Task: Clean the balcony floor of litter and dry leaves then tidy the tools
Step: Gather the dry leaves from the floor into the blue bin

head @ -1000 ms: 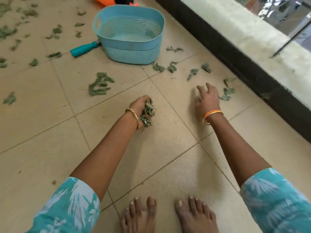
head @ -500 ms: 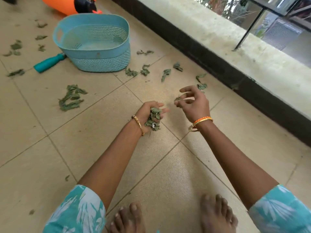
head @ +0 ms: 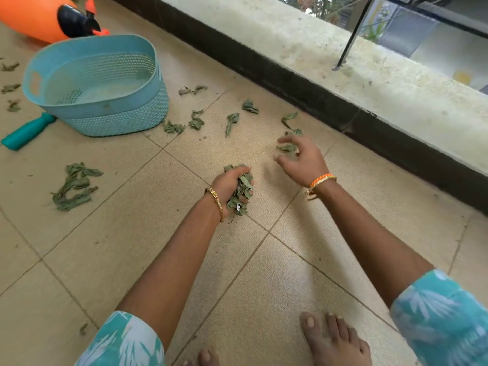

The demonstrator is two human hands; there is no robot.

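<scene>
— Where are the leaves?

— A bunch of dry leaves (head: 241, 190) sits in the left hand (head: 229, 186) at the middle of the frame, fingers curled tight round it, bits poking out above and below the fist. More loose leaves (head: 196, 122) are scattered across the tiled floor (head: 126, 247) in the upper middle, and a bigger leaf pile (head: 74, 186) lies at the left.

— And the other hand?

— The right hand (head: 303, 159) hovers just right of the left one, fingers spread and bent. A single leaf (head: 287, 148) shows at its fingertips; the hand is blurred, so I can't tell whether it is pinched or lying on the floor beneath.

— What's around?

— A teal basket (head: 111, 120) stands at the upper left, with a teal handle (head: 26, 133) poking out from behind its left side. An orange container (head: 31, 19) lies in the top left corner. A dark-edged ledge (head: 343, 83) runs diagonally across the upper right. Bare toes (head: 332, 336) show at the bottom edge.
</scene>
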